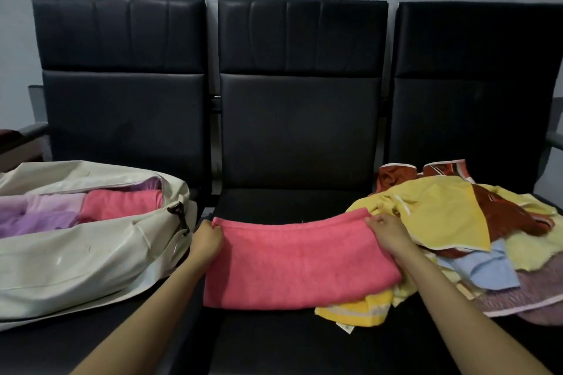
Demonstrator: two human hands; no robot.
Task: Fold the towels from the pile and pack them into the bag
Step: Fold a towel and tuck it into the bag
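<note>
Head camera looks down on a row of black seats (300, 131) with padded backs. On the left seat lies a big cream bag (76, 262), open at the top, and inside it I see folded towels (122, 207), pink and purple. On the right seat is the pile (451, 222) of loose towels, yellow, rust, light blue and mauve, all mixed together. Between them, on the middle seat, lies the pink towel (292, 265). It looks folded once already, and its right end rests on the edge of the pile, over a yellow cloth (359, 310).

I judge this towel to be light and very soft. It has no stiffness, so its far edge sags in the middle between the two hands, and it will hang down when lifted. The terry surface is probably not slippery, and nothing in it can break. The best places to hold are the two far corners, where the layers come together, so the edge can be pulled straight.

The left hand (207, 239) pinches the far left corner, with fingers curled over the edge. The right hand (388, 231) pinches the far right corner in the same way. Both forearms reach forward from below, one along each side of the towel.
</note>
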